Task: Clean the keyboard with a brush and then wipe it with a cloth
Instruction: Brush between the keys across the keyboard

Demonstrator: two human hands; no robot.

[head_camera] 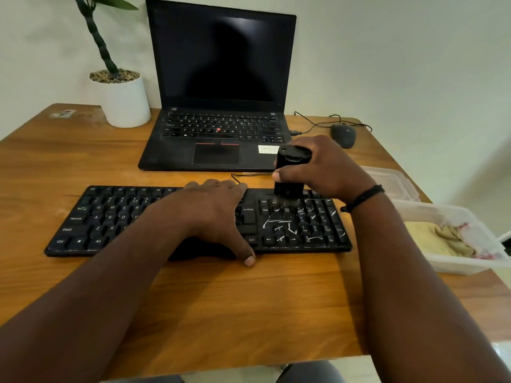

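A black keyboard [116, 219] lies across the wooden bench [221, 299], straight in front of the person, with its cable running off behind it toward the laptop [218, 87]. The left hand [215, 211] lies flat on the middle of the keyboard, fingers straight and spread a little, the thumb reaching over the near edge onto the bench. The right hand [318, 167] is curled round a chunky black brush [290, 167], gripping it upright over the right end of the keyboard; its pale bristles touch the keys just above the arrow block, near the top row. White streaks and specks cover the keys around the arrows and the number pad, while the letter keys on the left look much cleaner. A dark beaded band sits on the right wrist.

The laptop stands open behind the keyboard, screen dark. To its left is a white pot [121, 98] with a green plant, pebbles at the top. To its right a dark mouse [343, 135] rests on the bench with its wire looping back. At the right edge of the bench sits a clear plastic tub [456, 264] with a yellowish cloth [437, 239] bunched inside it, and a clear lid [387, 178] lies just behind the tub.
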